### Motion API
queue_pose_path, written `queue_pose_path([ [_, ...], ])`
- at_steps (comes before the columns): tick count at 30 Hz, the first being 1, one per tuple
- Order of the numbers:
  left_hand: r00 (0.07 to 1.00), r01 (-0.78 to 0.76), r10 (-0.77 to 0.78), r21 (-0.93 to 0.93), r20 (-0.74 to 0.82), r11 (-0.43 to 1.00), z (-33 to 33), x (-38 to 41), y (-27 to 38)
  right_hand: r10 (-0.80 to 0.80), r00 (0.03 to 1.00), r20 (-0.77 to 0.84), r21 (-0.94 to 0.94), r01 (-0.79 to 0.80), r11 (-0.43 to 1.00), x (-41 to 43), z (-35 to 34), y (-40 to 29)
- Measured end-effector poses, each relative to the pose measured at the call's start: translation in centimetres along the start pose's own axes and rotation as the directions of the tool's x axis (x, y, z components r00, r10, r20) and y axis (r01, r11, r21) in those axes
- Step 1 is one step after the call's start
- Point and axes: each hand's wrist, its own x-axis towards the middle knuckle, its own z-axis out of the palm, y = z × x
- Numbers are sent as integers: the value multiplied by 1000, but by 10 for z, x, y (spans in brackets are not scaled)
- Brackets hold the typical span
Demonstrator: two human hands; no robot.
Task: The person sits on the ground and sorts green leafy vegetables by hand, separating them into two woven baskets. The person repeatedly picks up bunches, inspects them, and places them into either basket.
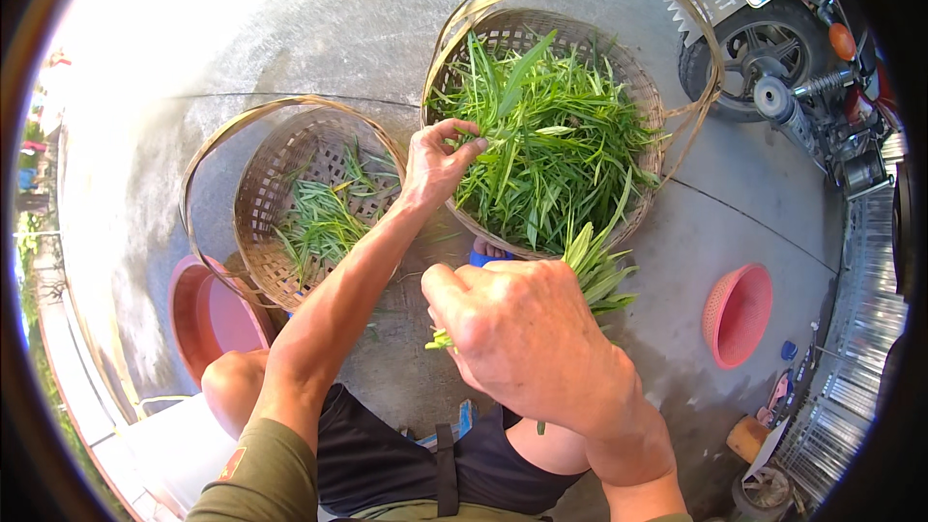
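My left hand (436, 163) is at the near left rim of the larger woven bamboo basket (656, 105). Its thumb and fingertips pinch a leafy green sprig (523, 76), whose long leaves lean over the pile of green leafy stems (558, 152) filling that basket. Closer to me, my right hand (522, 326) is closed around a bunch of leafy stems (594, 268). Cut stem ends poke out at the left of this fist and leaves fan out at its upper right. A smaller woven basket (254, 210) on the left holds a few loose green leaves (322, 221).
Tall arched handles rise over both baskets. A reddish plastic basin (185, 304) stands beside the smaller basket. On the concrete floor (732, 225) to the right sits a pink plastic colander (739, 315). A parked motorcycle's rear wheel (754, 58) is at the upper right.
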Motion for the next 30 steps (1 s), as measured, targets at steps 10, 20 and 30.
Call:
queue_pose_path([
  [10, 950, -311, 307, 228, 52, 923, -44, -75, 78, 400, 825, -400, 238, -328, 914, 0, -24, 49],
  [20, 973, -153, 158, -45, 170, 987, -103, -157, 135, 288, 867, -406, 472, -71, 879, 35, 2, 12],
  [30, 992, 3, 64, -539, 106, 842, -147, -207, 111, 350, 936, -40, 878, -134, 459, 58, 21, -38],
])
